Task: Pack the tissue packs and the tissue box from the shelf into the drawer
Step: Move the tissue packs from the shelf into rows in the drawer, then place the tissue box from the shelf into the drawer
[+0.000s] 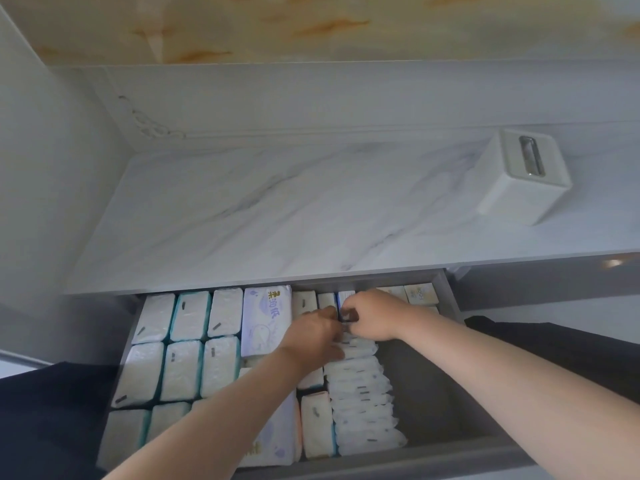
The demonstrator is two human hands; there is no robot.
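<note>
The open grey drawer point(429, 382) below the shelf is packed with several white tissue packs point(180, 368) standing in rows. A pale purple pack point(265, 317) stands in the middle. Both my hands meet near the drawer's back, right of centre. My left hand point(317, 336) and my right hand point(372, 315) pinch a small blue-edged tissue pack point(346, 301) standing between other packs. A row of thin white packs point(363, 403) runs toward me below my hands. The white tissue box point(519, 178) with a slot on top stands on the marble shelf at the right.
The marble shelf point(277, 209) spans the view above the drawer. Bare drawer floor shows at the right of the thin packs. Small yellow packs point(420, 294) sit in the back right corner. Dark cloth point(48, 410) lies on both sides of the drawer.
</note>
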